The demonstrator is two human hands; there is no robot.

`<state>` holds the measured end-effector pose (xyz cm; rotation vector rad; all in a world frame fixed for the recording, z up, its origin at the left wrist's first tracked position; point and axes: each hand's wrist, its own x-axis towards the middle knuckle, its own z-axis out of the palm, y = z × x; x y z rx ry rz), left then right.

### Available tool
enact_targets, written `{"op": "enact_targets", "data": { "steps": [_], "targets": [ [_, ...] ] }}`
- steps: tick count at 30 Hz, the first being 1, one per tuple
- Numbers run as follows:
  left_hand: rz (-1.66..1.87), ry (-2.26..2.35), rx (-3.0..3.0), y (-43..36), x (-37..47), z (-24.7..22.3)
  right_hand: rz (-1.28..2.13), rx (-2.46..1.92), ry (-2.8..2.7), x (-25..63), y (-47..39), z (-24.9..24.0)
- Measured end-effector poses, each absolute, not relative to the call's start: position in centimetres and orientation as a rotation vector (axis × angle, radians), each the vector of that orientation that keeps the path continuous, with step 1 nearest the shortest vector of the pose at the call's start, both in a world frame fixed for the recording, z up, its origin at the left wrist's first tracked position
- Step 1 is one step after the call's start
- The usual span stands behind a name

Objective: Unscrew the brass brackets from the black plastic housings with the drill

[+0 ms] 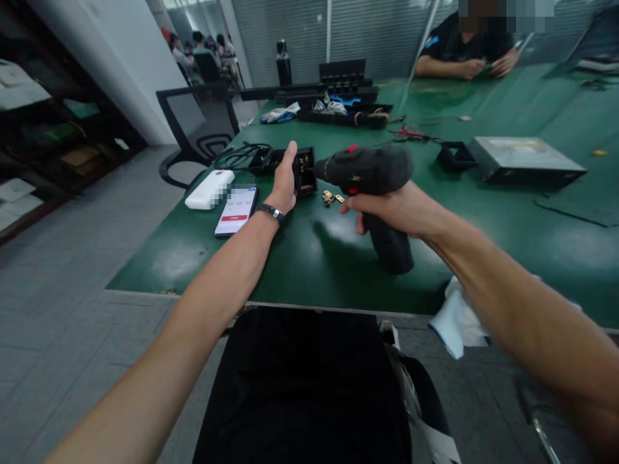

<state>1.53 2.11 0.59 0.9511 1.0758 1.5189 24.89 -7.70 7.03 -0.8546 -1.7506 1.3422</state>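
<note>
My right hand is wrapped round the grip of a black cordless drill with red switches. The drill points left, its chuck close to the opening of a small black box. My left hand holds that box from its left side, thumb up and the other fingers hidden behind it. Brass-coloured parts show inside the box. Several small brass pieces lie on the green table just below the drill's tip. Whether the bit touches anything in the box cannot be made out.
A lit phone and a white case lie left of my left hand. Black cables sit behind. On the right are a small black tray, a metal box and a white glove. A person sits across the table.
</note>
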Motion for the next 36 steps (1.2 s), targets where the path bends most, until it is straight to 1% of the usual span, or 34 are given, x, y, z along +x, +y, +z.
{"op": "enact_targets", "data": {
  "steps": [5,13,19,26,32,36],
  "targets": [
    [1.534,1.073,1.016,3.0,0.7,-0.3,1.421,-0.806,-1.719,24.9,-7.7,6.8],
    [1.49,1.108,1.09,2.5,0.5,0.0,1.479,-0.818,-1.633,24.9,-6.9,6.3],
    [1.552,1.003,1.002,2.6,0.7,0.1,1.587,-0.79,-1.515,25.2,-6.3,6.2],
    [1.639,1.063,0.985,2.9,1.2,-0.3,1.644,-0.787,-1.463,25.7,-5.5,5.7],
    [1.678,1.025,0.964,3.0,1.3,-0.6,1.601,-0.774,-1.529,25.7,-5.6,5.8],
    [1.671,1.026,0.936,3.0,1.5,-0.5,1.548,-0.84,-1.599,25.6,-6.0,6.0]
  ]
}}
